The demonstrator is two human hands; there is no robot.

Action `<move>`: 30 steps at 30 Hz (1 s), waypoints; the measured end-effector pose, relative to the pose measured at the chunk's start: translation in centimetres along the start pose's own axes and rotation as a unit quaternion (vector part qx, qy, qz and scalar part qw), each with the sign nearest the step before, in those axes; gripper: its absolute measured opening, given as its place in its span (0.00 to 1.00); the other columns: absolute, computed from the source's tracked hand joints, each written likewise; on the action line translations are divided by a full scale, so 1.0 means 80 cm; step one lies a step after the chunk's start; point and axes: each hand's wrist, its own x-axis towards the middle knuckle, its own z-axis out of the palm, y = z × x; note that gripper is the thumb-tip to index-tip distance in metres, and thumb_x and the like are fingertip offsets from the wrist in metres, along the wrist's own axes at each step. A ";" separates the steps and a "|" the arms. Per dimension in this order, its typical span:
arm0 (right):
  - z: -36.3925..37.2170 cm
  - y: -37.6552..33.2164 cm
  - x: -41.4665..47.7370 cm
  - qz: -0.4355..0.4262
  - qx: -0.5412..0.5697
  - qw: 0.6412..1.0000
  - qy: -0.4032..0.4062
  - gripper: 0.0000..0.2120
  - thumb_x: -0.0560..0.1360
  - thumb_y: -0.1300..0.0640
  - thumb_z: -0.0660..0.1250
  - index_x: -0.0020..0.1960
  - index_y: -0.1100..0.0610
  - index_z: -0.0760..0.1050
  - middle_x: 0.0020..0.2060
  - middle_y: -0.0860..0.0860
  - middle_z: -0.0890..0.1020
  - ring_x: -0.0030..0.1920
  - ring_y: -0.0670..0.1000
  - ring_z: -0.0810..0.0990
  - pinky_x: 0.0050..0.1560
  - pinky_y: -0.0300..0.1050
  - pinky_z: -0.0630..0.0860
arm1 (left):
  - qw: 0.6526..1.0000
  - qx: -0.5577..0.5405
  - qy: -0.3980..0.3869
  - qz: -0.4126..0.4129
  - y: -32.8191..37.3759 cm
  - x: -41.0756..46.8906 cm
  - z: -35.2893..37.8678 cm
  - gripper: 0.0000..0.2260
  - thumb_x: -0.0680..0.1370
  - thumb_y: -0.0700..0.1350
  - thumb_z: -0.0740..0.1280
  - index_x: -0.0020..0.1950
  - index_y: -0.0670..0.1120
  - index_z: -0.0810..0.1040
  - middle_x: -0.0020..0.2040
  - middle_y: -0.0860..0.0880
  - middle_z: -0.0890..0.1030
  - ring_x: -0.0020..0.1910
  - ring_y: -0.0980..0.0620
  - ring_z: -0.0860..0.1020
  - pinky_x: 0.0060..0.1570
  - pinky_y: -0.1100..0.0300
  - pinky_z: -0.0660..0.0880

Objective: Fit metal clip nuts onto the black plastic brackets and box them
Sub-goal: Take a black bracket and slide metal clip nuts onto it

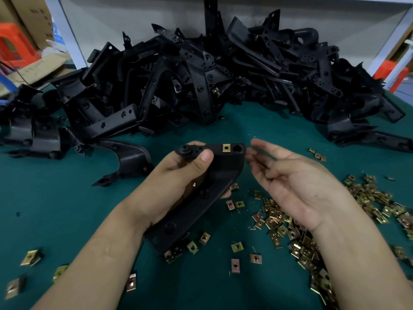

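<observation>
My left hand (178, 175) grips a curved black plastic bracket (201, 204) above the green table, thumb on its upper face. A brass clip nut (226, 147) sits fitted at the bracket's top end beside a round hole. Just right of that end, my right hand (290, 177) hovers palm up with relaxed fingers, holding nothing; its fingertips are close to the bracket without touching it. Loose clip nuts (277, 222) lie scattered on the table below and to the right of my hands.
A big heap of black brackets (201, 70) fills the back of the green table (55, 209). One bracket (125, 157) lies apart at the left. Cardboard boxes (33, 16) and an orange stool (13, 45) stand far left. More nuts (31, 257) lie near left.
</observation>
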 end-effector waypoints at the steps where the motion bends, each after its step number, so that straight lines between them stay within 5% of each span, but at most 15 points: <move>1: 0.001 0.001 -0.001 -0.001 0.010 1.000 0.002 0.31 0.70 0.83 0.47 0.60 0.65 0.80 0.55 0.64 0.84 0.54 0.55 0.86 0.53 0.43 0.82 | 1.000 0.004 0.002 0.000 -0.001 0.001 0.000 0.09 0.83 0.50 0.64 0.55 0.45 0.78 0.52 0.39 0.83 0.49 0.35 0.84 0.56 0.42 0.81; 9: 0.002 0.000 -0.011 -0.007 -0.005 1.000 0.010 0.12 0.73 0.75 0.63 0.54 0.65 0.76 0.49 0.63 0.82 0.49 0.56 0.87 0.45 0.40 0.83 | 1.000 -0.008 -0.008 0.004 -0.002 0.000 -0.001 0.10 0.82 0.50 0.65 0.58 0.44 0.77 0.58 0.35 0.81 0.54 0.36 0.82 0.60 0.34 0.77; 13: 0.002 0.001 -0.010 -0.015 -0.057 0.998 0.014 0.14 0.68 0.67 0.70 0.53 0.62 0.77 0.41 0.57 0.84 0.43 0.50 0.87 0.41 0.38 0.82 | 1.000 -0.005 -0.027 -0.012 -0.001 -0.003 -0.004 0.12 0.83 0.49 0.64 0.61 0.43 0.74 0.63 0.31 0.78 0.58 0.31 0.79 0.64 0.26 0.69; 16: 0.003 0.000 -0.012 -0.026 -0.137 0.990 0.013 0.14 0.64 0.61 0.73 0.50 0.56 0.83 0.40 0.52 0.86 0.40 0.46 0.84 0.38 0.35 0.79 | 0.997 -0.045 -0.063 -0.021 -0.001 -0.007 -0.004 0.09 0.83 0.48 0.64 0.60 0.45 0.72 0.62 0.37 0.80 0.59 0.33 0.79 0.66 0.29 0.70; 21: 0.005 -0.002 -0.011 -0.046 -0.112 0.992 0.023 0.11 0.64 0.60 0.75 0.46 0.57 0.87 0.40 0.53 0.86 0.39 0.46 0.85 0.39 0.35 0.79 | 0.981 -0.141 -0.125 -0.056 0.003 -0.009 0.005 0.08 0.83 0.42 0.65 0.60 0.50 0.69 0.62 0.38 0.76 0.61 0.36 0.75 0.63 0.30 0.72; 27: 0.013 -0.003 -0.017 -0.036 -0.131 0.991 -0.014 0.10 0.72 0.62 0.70 0.52 0.57 0.85 0.47 0.56 0.87 0.46 0.50 0.87 0.42 0.39 0.82 | 0.984 -0.103 -0.131 -0.061 0.002 -0.009 0.007 0.05 0.82 0.39 0.64 0.57 0.45 0.71 0.57 0.37 0.77 0.54 0.39 0.78 0.62 0.28 0.71; 30: 0.017 -0.004 -0.021 -0.021 -0.120 0.991 -0.050 0.09 0.69 0.60 0.72 0.48 0.54 0.86 0.49 0.57 0.87 0.47 0.50 0.87 0.41 0.41 0.83 | 0.992 -0.042 -0.105 -0.051 0.001 -0.007 0.006 0.07 0.80 0.41 0.67 0.56 0.44 0.71 0.49 0.40 0.76 0.46 0.45 0.77 0.55 0.43 0.76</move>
